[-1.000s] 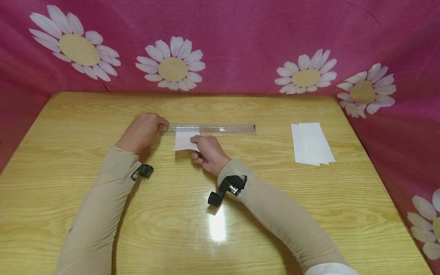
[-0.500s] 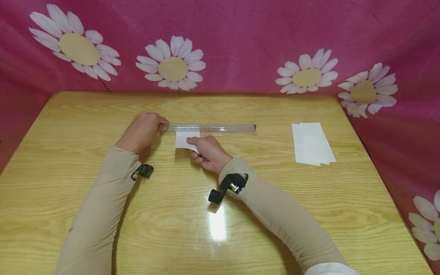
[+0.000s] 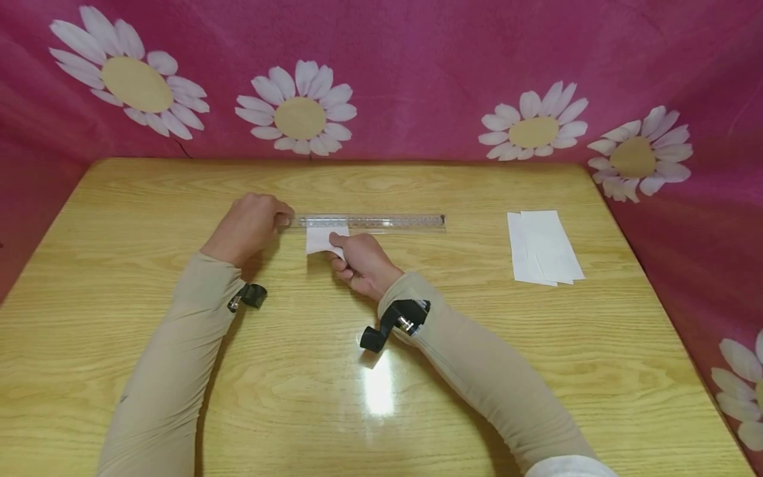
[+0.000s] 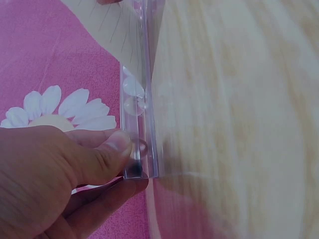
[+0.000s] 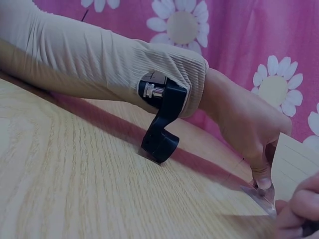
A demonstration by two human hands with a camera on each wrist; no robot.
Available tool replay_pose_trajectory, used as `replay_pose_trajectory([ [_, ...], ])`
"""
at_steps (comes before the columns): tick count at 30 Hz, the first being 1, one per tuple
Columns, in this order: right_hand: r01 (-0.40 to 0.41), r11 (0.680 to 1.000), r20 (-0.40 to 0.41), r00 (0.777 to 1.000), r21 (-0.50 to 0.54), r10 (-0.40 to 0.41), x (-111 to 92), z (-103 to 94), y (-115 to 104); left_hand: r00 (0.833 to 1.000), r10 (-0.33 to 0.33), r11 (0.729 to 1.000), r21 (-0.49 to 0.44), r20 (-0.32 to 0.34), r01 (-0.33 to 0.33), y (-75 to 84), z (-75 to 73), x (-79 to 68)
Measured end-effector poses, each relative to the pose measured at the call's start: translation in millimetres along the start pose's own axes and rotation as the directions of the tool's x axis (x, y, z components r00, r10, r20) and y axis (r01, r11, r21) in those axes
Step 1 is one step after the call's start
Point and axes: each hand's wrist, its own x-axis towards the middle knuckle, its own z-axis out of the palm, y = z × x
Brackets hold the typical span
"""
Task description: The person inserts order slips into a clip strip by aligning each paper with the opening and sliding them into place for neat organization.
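A clear plastic ruler (image 3: 396, 222) lies crosswise toward the back of the table. My left hand (image 3: 247, 225) pinches its left end; in the left wrist view the thumb (image 4: 117, 142) rests on one face of the ruler (image 4: 133, 117), fingers behind. A small white paper (image 3: 318, 238) reaches under the ruler's near edge. My right hand (image 3: 366, 265) grips the paper's near right corner, thumb on top and fingers curled below, so the sheet bends upward. Printed lines show on the paper (image 4: 112, 30) in the left wrist view. In the right wrist view the paper (image 5: 294, 167) stands raised.
Several white paper pieces (image 3: 545, 248) overlap on the right side of the wooden table (image 3: 286, 397). Black camera mounts sit on both sleeves, like the right mount (image 3: 387, 328). A pink flowered cloth (image 3: 411, 73) hangs behind the table.
The paper's near edge has shifted slightly up and away from me, with more bend in it. My right thumb slid left on the sheet, then back right. The left hand stays on the ruler.
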Motion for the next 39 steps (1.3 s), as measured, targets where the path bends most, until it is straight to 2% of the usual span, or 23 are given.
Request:
replay_pose_trajectory([
  [15, 0.028, 0.997, -0.022, 0.999, 0.071, -0.027, -4, -4.8, 0, 0.999, 0.031, 0.999, 0.015, -0.012, -0.030, -0.3, -0.1, 1.3],
  [21, 0.036, 0.997, -0.013, 0.999, 0.063, -0.036, -5, -7.8, 0, 1.000, 0.016, 1.000, 0.014, 0.003, -0.016, 0.0, -1.0, 0.5],
  [32, 0.036, 0.996, -0.063, 0.998, 0.081, -0.031, -7, -12.3, 0, 1.000, 0.028, 0.999, 0.021, -0.005, -0.028, 0.0, -1.0, 0.2],
  [39, 0.043, 0.995, -0.076, 0.996, 0.089, -0.036, -10, -15.8, -1, 1.000, 0.004, 1.000, 0.026, 0.006, -0.004, -0.4, -0.5, 0.5],
])
